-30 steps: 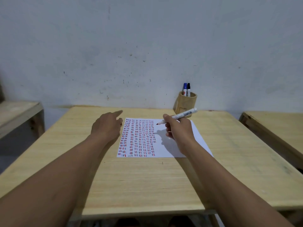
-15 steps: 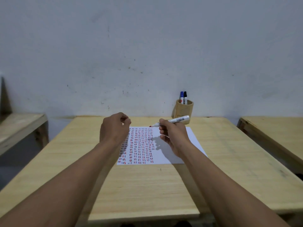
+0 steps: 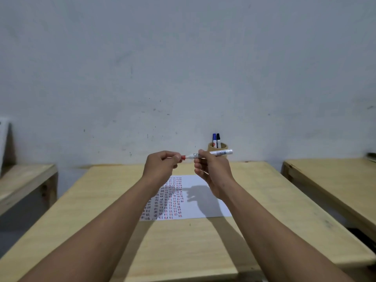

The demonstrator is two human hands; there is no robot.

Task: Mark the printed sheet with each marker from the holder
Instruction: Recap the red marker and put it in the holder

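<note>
Pale wooden table [image 3: 254, 231], long and flat, is seen below the grip; a second table of the same wood lies well off to the right of it. White printed sheet [image 3: 203, 200], covered on its left half in rows of short red and dark dashes, lies flat on the table directly beneath both raised hands; thin, limp paper, judged likely to slide unless pinned by a palm.

Round wooden holder [image 3: 222, 146] stands beyond the grip, against the wall, with a blue-capped and a black-capped marker upright inside.

Right hand [image 3: 212, 171] is closed around the middle of a white-barrelled red marker [image 3: 220, 153], held level above the sheet, tail end projecting to the right. Left hand [image 3: 160, 169] is pinched shut on the small red cap [image 3: 183, 157], which meets the marker's tip end; whether it is fully seated cannot be told.

Marker judged light, rigid, smooth plastic; best taken at mid-barrel. Capping appears to be the step in hand.
</note>
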